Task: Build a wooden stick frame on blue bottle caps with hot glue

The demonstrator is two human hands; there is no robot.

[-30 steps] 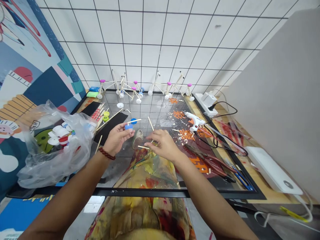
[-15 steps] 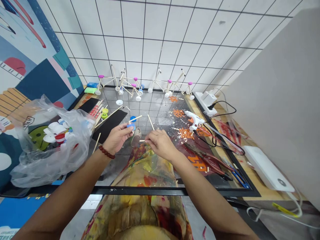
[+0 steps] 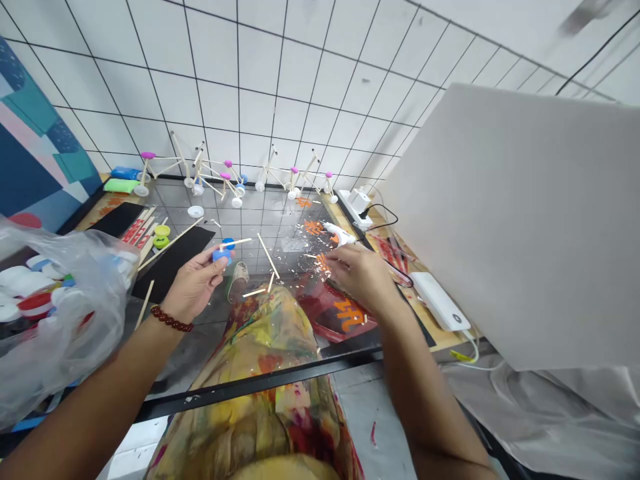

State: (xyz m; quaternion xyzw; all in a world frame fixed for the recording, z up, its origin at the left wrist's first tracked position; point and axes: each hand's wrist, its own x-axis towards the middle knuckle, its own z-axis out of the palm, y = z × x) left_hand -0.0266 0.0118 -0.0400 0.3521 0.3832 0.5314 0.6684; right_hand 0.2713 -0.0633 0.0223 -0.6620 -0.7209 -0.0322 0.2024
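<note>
Left hand (image 3: 193,285) holds blue cap (image 3: 221,256); stick (image 3: 240,242) points right, long axis crosswise.

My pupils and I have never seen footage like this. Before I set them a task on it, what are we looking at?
There is no machine here: these are a person's two bare hands. Every picture comes from one camera worn on the head, looking forward and down, so you see roughly what the wearer sees.

The left hand holds a blue cap and a thin stick. The right hand is at the white glue gun; whether it grips it is hard to tell.

On the shiny tabletop lie loose sticks and white scraps. Small models made from sticks stand along the tiled wall. At the left is a clear plastic bag of bottle caps.
</note>
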